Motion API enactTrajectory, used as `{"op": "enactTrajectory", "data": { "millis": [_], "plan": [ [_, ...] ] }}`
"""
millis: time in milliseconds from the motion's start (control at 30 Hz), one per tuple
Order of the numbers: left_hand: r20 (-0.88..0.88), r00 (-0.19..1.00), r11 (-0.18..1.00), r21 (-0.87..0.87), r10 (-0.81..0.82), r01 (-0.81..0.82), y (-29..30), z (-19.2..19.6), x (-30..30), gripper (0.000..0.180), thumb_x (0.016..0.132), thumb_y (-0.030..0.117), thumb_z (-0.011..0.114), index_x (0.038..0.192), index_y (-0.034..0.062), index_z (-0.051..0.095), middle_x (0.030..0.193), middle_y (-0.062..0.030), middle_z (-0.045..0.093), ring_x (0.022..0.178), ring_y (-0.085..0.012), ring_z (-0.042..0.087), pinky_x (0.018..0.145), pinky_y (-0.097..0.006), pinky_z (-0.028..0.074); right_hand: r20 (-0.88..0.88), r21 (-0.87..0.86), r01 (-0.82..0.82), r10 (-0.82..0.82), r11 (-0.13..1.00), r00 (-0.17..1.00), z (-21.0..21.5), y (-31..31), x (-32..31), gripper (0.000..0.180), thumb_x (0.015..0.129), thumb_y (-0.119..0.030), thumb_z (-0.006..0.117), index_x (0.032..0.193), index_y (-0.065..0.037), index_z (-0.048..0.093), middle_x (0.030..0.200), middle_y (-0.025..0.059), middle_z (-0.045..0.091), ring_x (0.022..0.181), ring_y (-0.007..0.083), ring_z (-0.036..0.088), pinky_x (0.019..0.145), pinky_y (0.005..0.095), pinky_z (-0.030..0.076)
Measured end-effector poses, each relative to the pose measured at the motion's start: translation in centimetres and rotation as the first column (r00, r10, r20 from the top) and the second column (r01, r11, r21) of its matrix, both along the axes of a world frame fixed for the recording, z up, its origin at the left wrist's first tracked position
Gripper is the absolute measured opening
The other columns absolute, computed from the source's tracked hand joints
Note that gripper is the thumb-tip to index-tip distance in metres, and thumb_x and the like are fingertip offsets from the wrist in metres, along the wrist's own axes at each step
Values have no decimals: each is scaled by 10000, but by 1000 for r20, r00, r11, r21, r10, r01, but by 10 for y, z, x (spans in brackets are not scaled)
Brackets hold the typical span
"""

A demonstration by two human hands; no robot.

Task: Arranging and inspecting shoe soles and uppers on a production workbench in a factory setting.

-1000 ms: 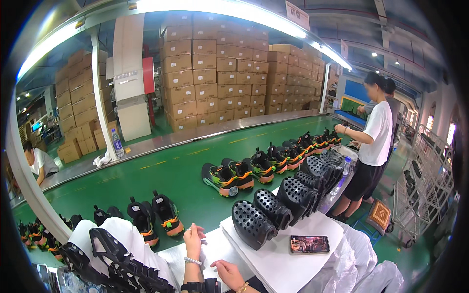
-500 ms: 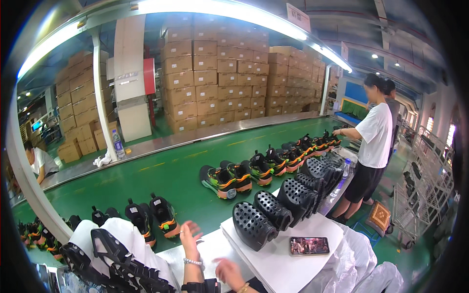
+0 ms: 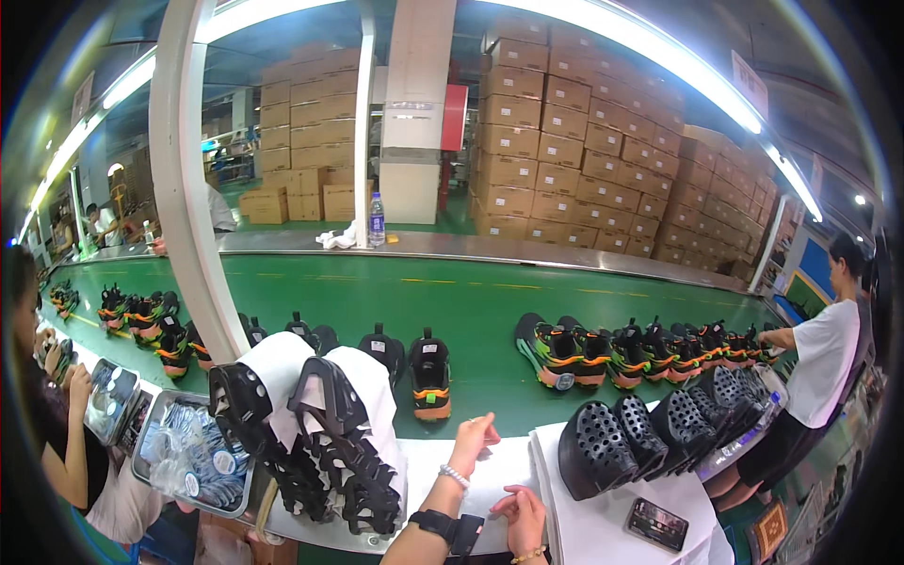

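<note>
Left hand (image 3: 474, 437) and right hand (image 3: 521, 516) are empty, loosely curled, and the orange-soled sneaker (image 3: 430, 375) by the near edge of the green belt (image 3: 471, 325) (dark shoe (image 3: 380, 350) just beside) probably suits a two-sided grip.

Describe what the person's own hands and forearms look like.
The left hand has a pale beaded bracelet at the wrist, with a black strap and boxy black piece farther up. The right hand has a yellowish bracelet. No gloves or sleeves show.
</note>
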State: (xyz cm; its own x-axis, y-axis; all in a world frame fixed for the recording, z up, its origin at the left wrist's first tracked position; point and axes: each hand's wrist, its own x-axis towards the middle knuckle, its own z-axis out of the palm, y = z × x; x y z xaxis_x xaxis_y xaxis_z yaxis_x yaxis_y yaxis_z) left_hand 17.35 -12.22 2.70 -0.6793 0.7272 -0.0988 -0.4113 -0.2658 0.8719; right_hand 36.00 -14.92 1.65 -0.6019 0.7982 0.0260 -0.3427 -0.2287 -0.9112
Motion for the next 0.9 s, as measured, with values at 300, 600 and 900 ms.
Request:
{"op": "enactTrajectory", "data": {
  "millis": [300,600,900],
  "plan": [
    [-191,960,965,-204,-206,167,-1,4,6,368,847,295,622,569,85,503,515,-14,516,482,-98,541,440,-220,409,24,45,-47,46,998,999,-3,0,4,269,957,-156,392,976,54,559,685,129,613,622,182,609,608,280,500],
    [-275,942,980,-119,-190,162,3,-1,5,417,834,315,630,519,89,475,490,3,486,449,-80,493,464,-240,442,34,50,-55,54,997,998,2,0,1,242,951,-127,398,981,48,563,696,120,614,636,173,605,610,279,501],
    [-250,960,981,-175,-128,85,6,-5,11,564,941,476,380,499,126,346,411,40,305,342,-86,333,507,-317,514,71,99,-98,91,990,993,-4,-5,3,229,951,-124,411,1000,25,579,716,74,616,645,121,580,631,253,481]
  ]
}}
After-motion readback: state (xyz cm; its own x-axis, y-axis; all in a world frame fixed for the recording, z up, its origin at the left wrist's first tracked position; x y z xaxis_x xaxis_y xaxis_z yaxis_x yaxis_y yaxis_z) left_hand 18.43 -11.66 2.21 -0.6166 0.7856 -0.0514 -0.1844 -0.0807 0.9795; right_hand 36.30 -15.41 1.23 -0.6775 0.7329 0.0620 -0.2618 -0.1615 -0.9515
